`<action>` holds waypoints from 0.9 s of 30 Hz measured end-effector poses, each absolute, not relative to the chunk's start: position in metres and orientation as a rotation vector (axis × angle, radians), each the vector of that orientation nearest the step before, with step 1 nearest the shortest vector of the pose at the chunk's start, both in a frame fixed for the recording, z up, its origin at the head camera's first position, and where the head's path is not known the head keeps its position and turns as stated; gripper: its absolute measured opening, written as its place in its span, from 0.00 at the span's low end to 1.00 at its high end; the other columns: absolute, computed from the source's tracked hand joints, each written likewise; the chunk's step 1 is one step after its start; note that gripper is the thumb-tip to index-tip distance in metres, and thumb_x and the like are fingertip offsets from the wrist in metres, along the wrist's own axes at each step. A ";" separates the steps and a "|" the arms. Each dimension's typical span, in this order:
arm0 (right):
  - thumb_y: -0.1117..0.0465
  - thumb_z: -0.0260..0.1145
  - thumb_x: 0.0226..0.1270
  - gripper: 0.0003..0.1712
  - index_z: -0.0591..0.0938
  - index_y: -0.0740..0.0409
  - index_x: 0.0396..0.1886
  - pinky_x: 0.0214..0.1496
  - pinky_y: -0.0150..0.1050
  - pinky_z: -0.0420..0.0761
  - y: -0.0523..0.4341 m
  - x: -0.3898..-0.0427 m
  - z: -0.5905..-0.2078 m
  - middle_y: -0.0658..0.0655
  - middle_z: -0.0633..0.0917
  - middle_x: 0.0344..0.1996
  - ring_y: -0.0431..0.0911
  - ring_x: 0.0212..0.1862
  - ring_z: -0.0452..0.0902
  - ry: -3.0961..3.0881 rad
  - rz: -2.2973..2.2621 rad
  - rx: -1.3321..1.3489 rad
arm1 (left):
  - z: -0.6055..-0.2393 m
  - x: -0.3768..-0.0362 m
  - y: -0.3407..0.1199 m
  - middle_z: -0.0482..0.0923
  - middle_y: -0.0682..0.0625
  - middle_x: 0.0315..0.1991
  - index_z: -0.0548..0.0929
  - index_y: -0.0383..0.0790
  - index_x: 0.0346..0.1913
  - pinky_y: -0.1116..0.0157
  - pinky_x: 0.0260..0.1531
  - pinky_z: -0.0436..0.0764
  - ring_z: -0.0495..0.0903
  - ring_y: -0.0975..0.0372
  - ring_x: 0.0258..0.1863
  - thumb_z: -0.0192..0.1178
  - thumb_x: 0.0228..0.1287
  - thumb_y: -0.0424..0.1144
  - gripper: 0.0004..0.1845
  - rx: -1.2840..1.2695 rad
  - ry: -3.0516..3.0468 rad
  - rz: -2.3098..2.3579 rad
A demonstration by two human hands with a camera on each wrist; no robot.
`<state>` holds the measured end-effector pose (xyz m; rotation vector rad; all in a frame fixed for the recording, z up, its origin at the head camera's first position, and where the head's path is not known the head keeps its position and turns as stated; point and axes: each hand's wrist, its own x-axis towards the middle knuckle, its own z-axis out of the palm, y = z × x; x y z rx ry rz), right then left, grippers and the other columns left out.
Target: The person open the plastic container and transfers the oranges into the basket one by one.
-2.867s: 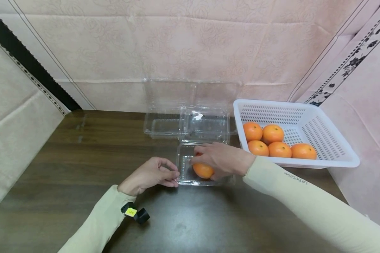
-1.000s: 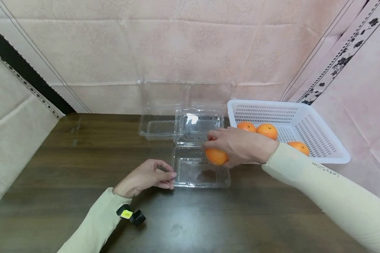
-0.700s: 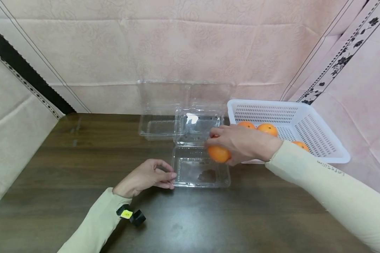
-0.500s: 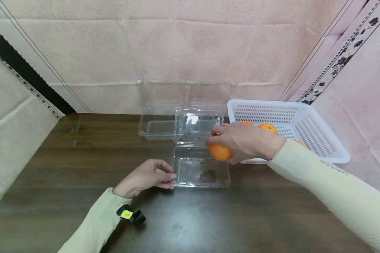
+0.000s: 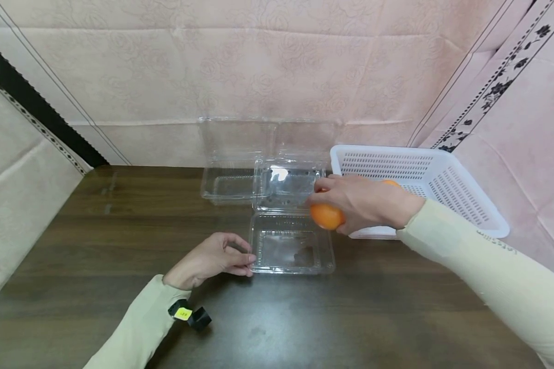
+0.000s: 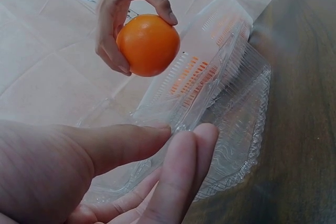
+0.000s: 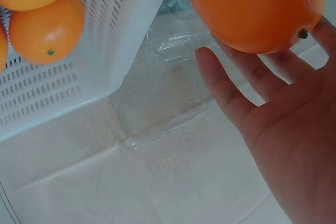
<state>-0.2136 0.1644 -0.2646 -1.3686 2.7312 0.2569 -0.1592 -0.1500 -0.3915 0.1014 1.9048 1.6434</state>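
Note:
My right hand (image 5: 346, 205) grips an orange (image 5: 325, 216) in the air, over the right rim of a clear open clamshell box (image 5: 281, 253) and just left of the white basket (image 5: 443, 177). The left wrist view shows the orange (image 6: 148, 44) held between thumb and fingers above the box (image 6: 231, 103). In the right wrist view the orange (image 7: 257, 6) sits against my fingers (image 7: 231, 93). My left hand (image 5: 246, 264) rests on the table and pinches the box's left edge. The box is empty.
The white basket (image 7: 105, 40) holds more oranges (image 7: 44, 27), mostly hidden behind my right hand in the head view. Two more clear clamshell boxes (image 5: 233, 174) (image 5: 291, 179) stand open at the back against the pink cloth wall. The dark wooden table (image 5: 120, 230) stretches left.
My right hand lifted the orange out of the clear box and carried it up and to the right, toward the basket. The left hand stayed at the box's edge.

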 end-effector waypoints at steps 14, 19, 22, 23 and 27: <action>0.59 0.82 0.40 0.38 0.80 0.39 0.56 0.51 0.44 0.83 0.177 -0.214 -0.256 0.49 0.79 0.51 0.48 0.48 0.78 2.754 0.175 -1.318 | -0.393 -0.159 -0.151 0.90 0.39 0.40 0.75 0.25 0.58 0.55 0.49 0.89 0.91 0.54 0.37 0.67 0.68 0.33 0.21 0.110 1.914 1.633; 0.59 0.82 0.42 0.38 0.80 0.39 0.58 0.54 0.47 0.84 0.180 -0.212 -0.252 0.51 0.79 0.53 0.50 0.50 0.78 2.754 0.190 -1.292 | -0.392 -0.159 -0.151 0.90 0.40 0.38 0.75 0.25 0.58 0.56 0.48 0.89 0.91 0.54 0.37 0.67 0.68 0.33 0.21 0.113 1.917 1.632; 0.58 0.83 0.43 0.38 0.80 0.40 0.58 0.54 0.48 0.84 0.183 -0.212 -0.250 0.52 0.80 0.53 0.51 0.50 0.79 2.759 0.180 -1.284 | -0.392 -0.159 -0.151 0.90 0.40 0.38 0.74 0.25 0.58 0.56 0.48 0.89 0.91 0.54 0.36 0.67 0.68 0.33 0.21 0.115 1.915 1.634; 0.58 0.83 0.44 0.38 0.80 0.40 0.58 0.54 0.48 0.84 0.184 -0.212 -0.250 0.52 0.79 0.53 0.50 0.49 0.79 2.761 0.178 -1.282 | -0.392 -0.159 -0.151 0.90 0.40 0.38 0.74 0.25 0.58 0.56 0.48 0.89 0.91 0.55 0.36 0.67 0.68 0.33 0.21 0.117 1.915 1.635; 0.57 0.82 0.46 0.38 0.80 0.39 0.60 0.54 0.46 0.83 0.188 -0.213 -0.249 0.51 0.79 0.52 0.50 0.48 0.79 2.764 0.184 -1.255 | -0.392 -0.159 -0.152 0.90 0.40 0.38 0.75 0.25 0.58 0.56 0.48 0.89 0.91 0.55 0.36 0.66 0.68 0.32 0.21 0.116 1.908 1.641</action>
